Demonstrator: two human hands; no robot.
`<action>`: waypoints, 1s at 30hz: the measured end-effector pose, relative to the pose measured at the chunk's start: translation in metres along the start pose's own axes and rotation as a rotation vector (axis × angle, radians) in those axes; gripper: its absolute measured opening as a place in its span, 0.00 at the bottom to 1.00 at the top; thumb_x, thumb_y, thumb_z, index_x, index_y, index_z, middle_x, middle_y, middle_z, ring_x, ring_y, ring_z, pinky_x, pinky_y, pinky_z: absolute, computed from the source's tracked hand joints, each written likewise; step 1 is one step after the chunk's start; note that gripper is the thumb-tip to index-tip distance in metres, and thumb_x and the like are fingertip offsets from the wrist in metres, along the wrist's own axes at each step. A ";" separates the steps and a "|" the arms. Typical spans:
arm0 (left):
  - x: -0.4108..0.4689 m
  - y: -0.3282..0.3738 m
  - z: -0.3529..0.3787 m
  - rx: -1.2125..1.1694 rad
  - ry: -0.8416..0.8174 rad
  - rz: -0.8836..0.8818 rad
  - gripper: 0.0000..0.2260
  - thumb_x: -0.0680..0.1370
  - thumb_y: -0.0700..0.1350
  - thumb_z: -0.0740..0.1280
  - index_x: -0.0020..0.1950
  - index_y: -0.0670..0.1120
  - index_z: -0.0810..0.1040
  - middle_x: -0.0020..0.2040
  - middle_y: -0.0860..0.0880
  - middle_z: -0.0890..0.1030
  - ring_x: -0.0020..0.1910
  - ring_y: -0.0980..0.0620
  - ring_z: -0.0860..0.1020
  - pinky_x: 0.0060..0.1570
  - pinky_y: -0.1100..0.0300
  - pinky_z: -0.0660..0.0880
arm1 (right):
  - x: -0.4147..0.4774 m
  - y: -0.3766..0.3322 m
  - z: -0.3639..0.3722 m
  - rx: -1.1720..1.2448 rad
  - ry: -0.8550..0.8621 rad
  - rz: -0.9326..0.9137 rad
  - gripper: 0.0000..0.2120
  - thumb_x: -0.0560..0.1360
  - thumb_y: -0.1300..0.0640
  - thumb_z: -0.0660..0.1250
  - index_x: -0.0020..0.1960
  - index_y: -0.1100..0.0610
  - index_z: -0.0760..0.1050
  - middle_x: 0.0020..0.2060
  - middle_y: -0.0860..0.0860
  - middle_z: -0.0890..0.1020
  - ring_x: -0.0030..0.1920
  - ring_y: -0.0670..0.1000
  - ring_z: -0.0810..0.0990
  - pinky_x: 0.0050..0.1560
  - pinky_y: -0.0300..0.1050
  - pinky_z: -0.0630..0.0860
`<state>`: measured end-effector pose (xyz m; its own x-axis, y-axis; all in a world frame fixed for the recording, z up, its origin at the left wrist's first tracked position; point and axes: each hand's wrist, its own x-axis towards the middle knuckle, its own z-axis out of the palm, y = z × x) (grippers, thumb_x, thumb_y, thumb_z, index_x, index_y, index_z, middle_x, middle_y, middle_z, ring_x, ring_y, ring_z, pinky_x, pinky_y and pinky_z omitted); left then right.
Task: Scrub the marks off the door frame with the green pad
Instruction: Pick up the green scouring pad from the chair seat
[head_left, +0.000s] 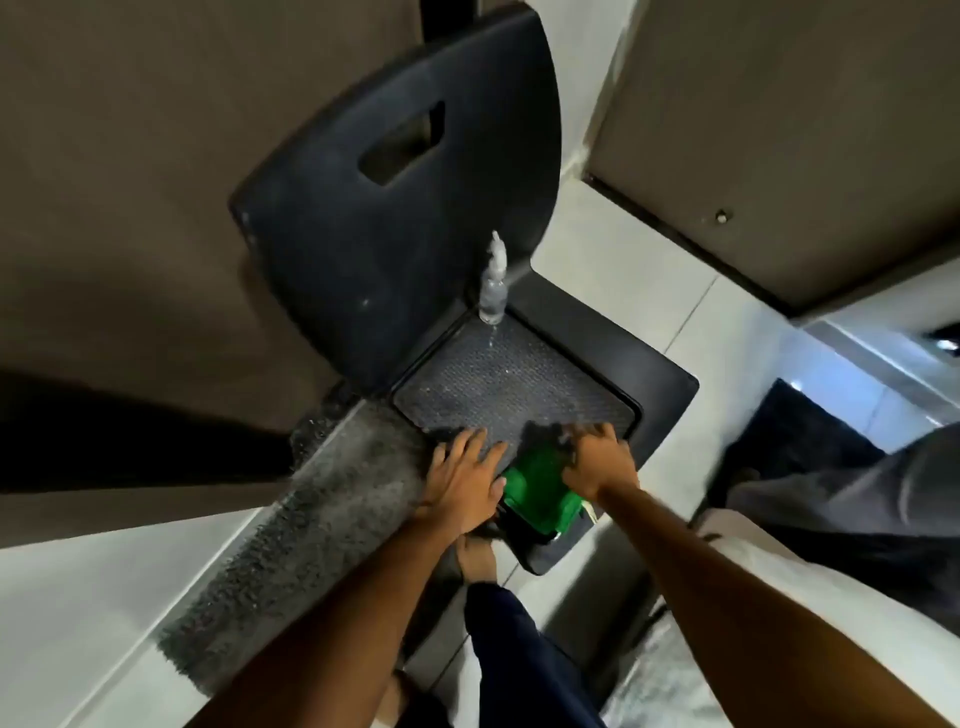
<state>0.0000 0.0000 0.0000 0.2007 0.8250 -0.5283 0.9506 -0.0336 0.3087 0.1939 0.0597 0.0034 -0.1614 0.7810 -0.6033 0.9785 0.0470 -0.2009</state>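
The green pad (535, 488) lies at the near edge of a black plastic chair's seat (519, 379). My right hand (597, 462) rests on the pad's far right side, fingers curled over it and thumb pressed on the green surface. Just left of the pad, my left hand (465, 478) lies flat on the seat with its fingers spread and its thumb by the pad's left edge. Brown door panels (779, 130) stand behind the chair, and a pale frame strip (587, 104) runs between them.
A clear spray bottle (492, 283) stands at the back of the seat against the chair's backrest (395, 218). A grey shaggy mat (311, 525) lies on the tiled floor at left. My bare foot (475, 561) is below the seat. A dark mat (795, 421) lies at right.
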 end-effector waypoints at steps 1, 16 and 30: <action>0.008 0.004 0.008 -0.035 -0.030 -0.018 0.25 0.82 0.55 0.55 0.79 0.52 0.56 0.81 0.46 0.53 0.79 0.45 0.51 0.74 0.44 0.54 | 0.000 0.007 0.009 -0.001 -0.066 0.033 0.31 0.73 0.52 0.66 0.74 0.53 0.63 0.70 0.54 0.71 0.73 0.58 0.61 0.68 0.55 0.66; 0.025 0.026 0.061 -0.358 -0.056 -0.164 0.29 0.80 0.50 0.62 0.79 0.50 0.55 0.77 0.46 0.64 0.75 0.44 0.62 0.73 0.48 0.62 | 0.010 0.024 0.053 0.478 -0.086 0.193 0.20 0.71 0.54 0.74 0.60 0.62 0.77 0.55 0.60 0.78 0.60 0.58 0.74 0.60 0.47 0.72; -0.052 -0.024 0.001 -1.132 0.243 -0.393 0.16 0.76 0.48 0.71 0.57 0.37 0.77 0.54 0.38 0.84 0.54 0.44 0.83 0.56 0.45 0.79 | -0.024 -0.055 0.010 1.145 -0.413 -0.047 0.17 0.74 0.55 0.72 0.61 0.58 0.78 0.55 0.55 0.84 0.55 0.52 0.83 0.59 0.47 0.79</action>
<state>-0.0331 -0.0430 0.0193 -0.2185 0.7561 -0.6169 0.1693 0.6520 0.7391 0.1425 0.0326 0.0213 -0.4265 0.5270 -0.7351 0.3249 -0.6692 -0.6683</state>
